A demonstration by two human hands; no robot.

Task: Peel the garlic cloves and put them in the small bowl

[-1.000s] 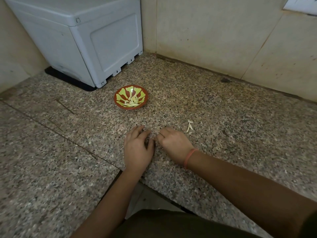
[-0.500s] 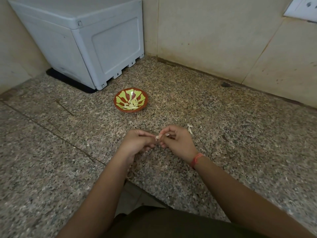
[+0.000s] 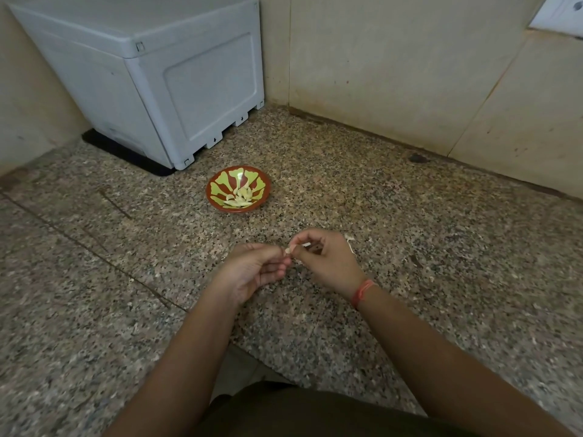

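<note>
head view: a clove (image 3: 287, 250) is pinched between both hands, which are held close together just above the speckled stone worktop (image 3: 441, 247). the left hand (image 3: 252, 269) is turned palm up, its fingers curled, and the clove's near end is gripped by its thumb and forefinger. the right hand (image 3: 328, 263) is curled over from the other side, the same clove being nipped by its thumb and forefinger; a pale sliver is seen under its fingers, though whether it is skin or clove cannot be told. a red thread (image 3: 362, 290) is worn on the right wrist.

the bowl (image 3: 217, 181), red with green petals, is set on the worktop beyond the hands and a little to their left, well apart from them. peeled cloves (image 3: 241, 197) are heaped in its near side. a scrap of peel (image 3: 349, 239) is seen on the worktop just beside the right hand, at its far side. a grey box (image 3: 176, 77) is stood in the corner farther beyond the bowl, left of the hands.
</note>
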